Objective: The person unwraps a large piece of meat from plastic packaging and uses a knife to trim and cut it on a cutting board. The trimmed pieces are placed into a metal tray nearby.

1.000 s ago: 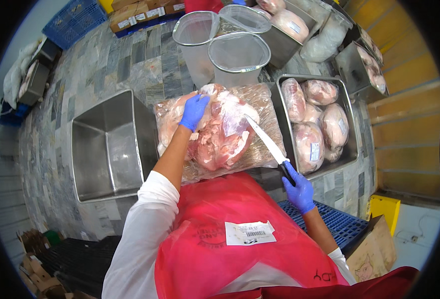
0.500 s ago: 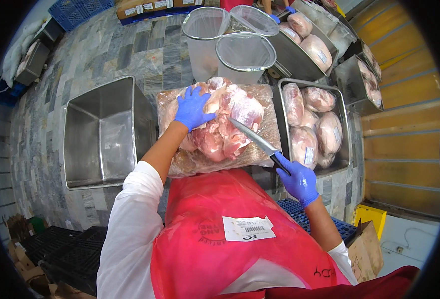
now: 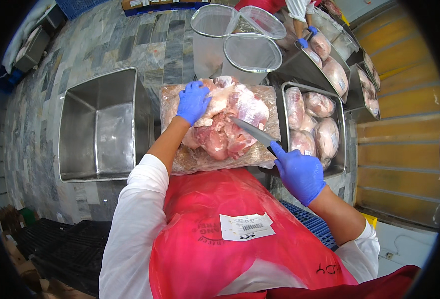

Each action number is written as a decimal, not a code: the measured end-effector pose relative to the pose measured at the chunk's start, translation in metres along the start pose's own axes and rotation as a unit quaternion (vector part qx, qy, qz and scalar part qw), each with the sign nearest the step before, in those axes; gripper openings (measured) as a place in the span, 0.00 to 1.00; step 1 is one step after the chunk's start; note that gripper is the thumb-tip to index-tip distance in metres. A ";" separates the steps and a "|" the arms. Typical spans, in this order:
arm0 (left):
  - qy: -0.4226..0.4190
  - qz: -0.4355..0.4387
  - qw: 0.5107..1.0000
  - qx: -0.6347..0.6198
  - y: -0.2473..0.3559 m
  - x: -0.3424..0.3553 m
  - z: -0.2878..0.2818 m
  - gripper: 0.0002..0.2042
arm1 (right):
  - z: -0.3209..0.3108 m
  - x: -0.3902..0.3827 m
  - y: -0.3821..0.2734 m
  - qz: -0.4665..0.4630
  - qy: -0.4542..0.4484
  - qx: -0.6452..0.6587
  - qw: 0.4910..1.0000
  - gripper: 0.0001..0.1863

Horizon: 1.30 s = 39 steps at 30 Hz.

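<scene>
A large piece of raw meat, pink with pale fat, lies spread on a plastic-wrapped slab in front of me. My left hand, in a blue glove, grips the far left part of the meat with its fingers bent over it. In my right hand, also gloved in blue, is a long knife with a dark handle. Its blade points far and left, with the tip against the middle of the meat. My right palm and fingers cover most of the handle.
A deep steel tub stands left of the slab. To the right, another steel tub holds several wrapped meat pieces. Three clear-lined bins stand beyond. At the far right, another person's gloved hands reach to a filled tub.
My left hand's spread fingers have drawn together over the meat. The right hand has shifted slightly, with the knife tip still at the meat's middle. Another person's arms have come further into view.
</scene>
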<state>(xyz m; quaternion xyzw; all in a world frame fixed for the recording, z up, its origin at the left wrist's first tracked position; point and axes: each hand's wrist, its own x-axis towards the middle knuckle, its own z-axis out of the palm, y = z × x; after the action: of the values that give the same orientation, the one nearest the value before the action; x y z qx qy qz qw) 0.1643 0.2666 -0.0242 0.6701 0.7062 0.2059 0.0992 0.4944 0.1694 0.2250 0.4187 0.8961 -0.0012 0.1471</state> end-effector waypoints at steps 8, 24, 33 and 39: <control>-0.046 -0.125 0.990 -0.056 -0.016 0.020 -0.009 0.33 | -0.024 0.016 -0.007 -0.006 -0.054 -0.043 0.998 0.29; 0.008 -0.069 0.993 -0.095 -0.031 0.018 0.003 0.25 | 0.104 0.037 0.084 -0.022 -0.024 0.118 0.993 0.33; 0.002 -0.011 0.991 -0.136 -0.056 0.028 0.024 0.25 | 0.249 0.024 0.054 0.023 0.169 0.218 0.961 0.29; 0.012 -0.053 0.993 -0.105 -0.041 0.009 0.003 0.36 | 0.278 0.023 0.033 0.043 0.209 0.239 0.947 0.31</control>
<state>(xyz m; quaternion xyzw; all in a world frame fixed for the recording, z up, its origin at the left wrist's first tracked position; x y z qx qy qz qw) 0.1277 0.2756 -0.0427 0.6152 0.7160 0.2819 0.1713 0.5778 0.1734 -0.0432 0.4706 0.8612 -0.1218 -0.1484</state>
